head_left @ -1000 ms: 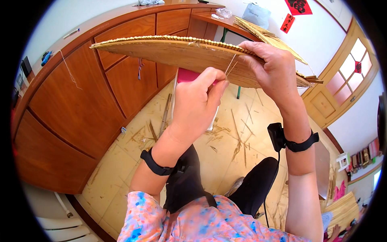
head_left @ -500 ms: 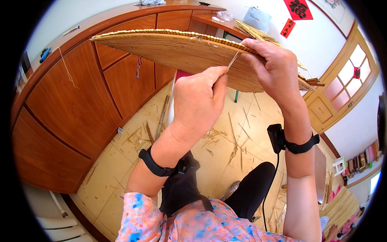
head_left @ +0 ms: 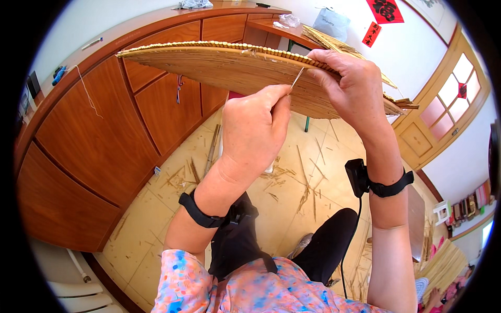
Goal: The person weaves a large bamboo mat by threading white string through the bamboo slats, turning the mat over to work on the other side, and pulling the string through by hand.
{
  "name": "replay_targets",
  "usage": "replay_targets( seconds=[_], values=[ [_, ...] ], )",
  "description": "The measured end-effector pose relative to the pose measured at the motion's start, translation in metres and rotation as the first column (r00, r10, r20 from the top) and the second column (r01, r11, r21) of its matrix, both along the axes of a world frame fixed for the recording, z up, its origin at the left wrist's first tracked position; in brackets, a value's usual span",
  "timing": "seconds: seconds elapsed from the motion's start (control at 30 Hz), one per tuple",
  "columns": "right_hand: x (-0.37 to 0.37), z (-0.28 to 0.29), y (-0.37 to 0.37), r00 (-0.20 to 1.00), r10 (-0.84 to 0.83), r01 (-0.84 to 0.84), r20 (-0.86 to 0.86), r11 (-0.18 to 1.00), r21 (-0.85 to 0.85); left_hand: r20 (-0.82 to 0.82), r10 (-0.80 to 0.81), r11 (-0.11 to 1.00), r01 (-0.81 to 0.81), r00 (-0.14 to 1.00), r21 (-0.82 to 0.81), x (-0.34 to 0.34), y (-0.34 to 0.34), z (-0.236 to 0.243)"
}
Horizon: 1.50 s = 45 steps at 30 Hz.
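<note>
A flat tan mat of stalks [head_left: 224,73], with a rounded rim of cut stalk ends, is held up tilted in front of me. My right hand [head_left: 352,86] grips its rim near the right end, thumb on the underside and fingers over the top. My left hand [head_left: 255,125] is closed in a pinch just below the rim. From its fingertips a thin pale strand [head_left: 298,76] runs up to the rim beside my right thumb. Whether it is thread or a sliver of stalk, I cannot tell.
Wooden cabinets [head_left: 94,141] curve along the left. Stalk scraps [head_left: 305,177] litter the tiled floor. Behind the mat, more bundled stalks [head_left: 334,41] and a pale bag [head_left: 332,23] rest on a desk. Another person's hand [head_left: 434,300] shows at lower right beside a stalk mat [head_left: 443,263].
My left hand has shifted slightly left, still pinching the strand, and a little more of the strand shows. My right hand keeps its grip on the mat, which has barely moved.
</note>
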State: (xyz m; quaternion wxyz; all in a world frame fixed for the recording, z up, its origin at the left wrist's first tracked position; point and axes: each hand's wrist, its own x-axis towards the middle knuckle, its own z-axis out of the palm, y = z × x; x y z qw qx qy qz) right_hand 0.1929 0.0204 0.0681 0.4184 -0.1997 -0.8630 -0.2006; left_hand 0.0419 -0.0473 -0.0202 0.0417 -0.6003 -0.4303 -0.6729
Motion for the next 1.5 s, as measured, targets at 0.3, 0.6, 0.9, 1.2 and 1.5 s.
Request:
replay_targets(
  seconds=[0.3,0.6,0.9,1.2,1.5],
  values=[
    [0.001,-0.001,0.0,1.0,-0.009,0.009,0.005,1.0,0.003,-0.002,0.008,1.0,-0.008,1.0,-0.012,0.001,-0.002,-0.001],
    [0.0,-0.002,-0.002,1.0,-0.003,0.003,0.001,1.0,0.019,0.0,0.011,1.0,-0.011,1.0,-0.009,0.003,-0.004,0.0],
    [-0.001,-0.003,-0.003,1.0,0.003,-0.003,0.0,1.0,0.005,0.017,0.005,1.0,-0.005,1.0,-0.009,0.003,-0.005,-0.002],
    [0.0,-0.004,-0.002,1.0,0.006,-0.006,0.001,0.999,0.035,0.027,0.011,1.0,-0.011,1.0,-0.023,0.004,-0.007,-0.001],
    [0.002,-0.043,-0.03,0.999,0.021,-0.017,-0.045,0.997,0.072,0.148,-0.054,0.981,0.08,0.988,-0.176,0.02,-0.033,-0.041]
  ],
)
